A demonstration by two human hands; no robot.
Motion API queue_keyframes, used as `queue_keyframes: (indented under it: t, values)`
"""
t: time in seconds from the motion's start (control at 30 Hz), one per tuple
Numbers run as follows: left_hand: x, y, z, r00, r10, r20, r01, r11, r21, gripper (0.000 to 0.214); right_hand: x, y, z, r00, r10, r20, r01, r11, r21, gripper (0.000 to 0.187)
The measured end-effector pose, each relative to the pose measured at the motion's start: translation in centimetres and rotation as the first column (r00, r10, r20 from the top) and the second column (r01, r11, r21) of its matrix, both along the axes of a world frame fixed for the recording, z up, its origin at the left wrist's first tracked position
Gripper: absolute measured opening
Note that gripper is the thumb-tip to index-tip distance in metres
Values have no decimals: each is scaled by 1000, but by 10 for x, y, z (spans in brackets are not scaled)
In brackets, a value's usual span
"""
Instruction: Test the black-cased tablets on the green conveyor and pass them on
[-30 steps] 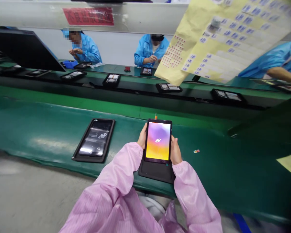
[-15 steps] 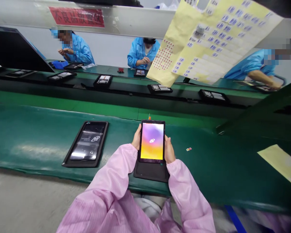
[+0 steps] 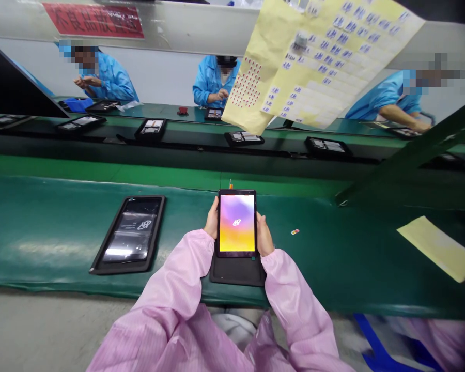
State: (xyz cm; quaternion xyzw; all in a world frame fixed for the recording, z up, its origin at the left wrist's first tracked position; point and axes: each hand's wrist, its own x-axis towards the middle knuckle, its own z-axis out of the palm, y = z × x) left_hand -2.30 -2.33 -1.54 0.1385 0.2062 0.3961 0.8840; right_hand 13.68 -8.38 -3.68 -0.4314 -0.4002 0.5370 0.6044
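Note:
Between my two hands is a tablet (image 3: 237, 227), its lit screen showing a white logo on a purple-to-yellow background. My left hand (image 3: 211, 219) grips its left edge, and my right hand (image 3: 264, 235) closes on the right edge. Most fingertips are hidden behind the tablet. A black padded tray (image 3: 237, 271) lies beneath it on the bench. An orange flex strip (image 3: 231, 186) sticks up past the tablet's top edge. Left of my hands, a second tablet (image 3: 132, 232) with a dark, glossy screen rests in its own black tray.
The green bench mat (image 3: 313, 268) carries a small coloured sticker (image 3: 295, 232) and a yellow paper sheet (image 3: 437, 248) on the right. Beyond, a line holds several opened devices (image 3: 245, 137). Yellow sheets (image 3: 325, 67) hang above; a green post (image 3: 406, 155) slants at right. Several people in blue sit opposite.
The view has shifted slightly, so the scene sits further left in the picture. Both hands keep their hold on the tablet, and its screen looks the same.

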Motion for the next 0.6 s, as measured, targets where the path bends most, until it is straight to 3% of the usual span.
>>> queue_keyframes:
  t: [0.23, 0.6]
  values:
    - [1, -2, 7, 1000, 27, -15, -27, 1000, -16, 67, -1, 0, -1, 1000, -26, 9, 26, 1000, -12, 61]
    - [-1, -1, 5, 999, 31, -32, -31, 999, -20, 66, -1, 0, 2, 1000, -23, 3, 23, 1000, 6, 60]
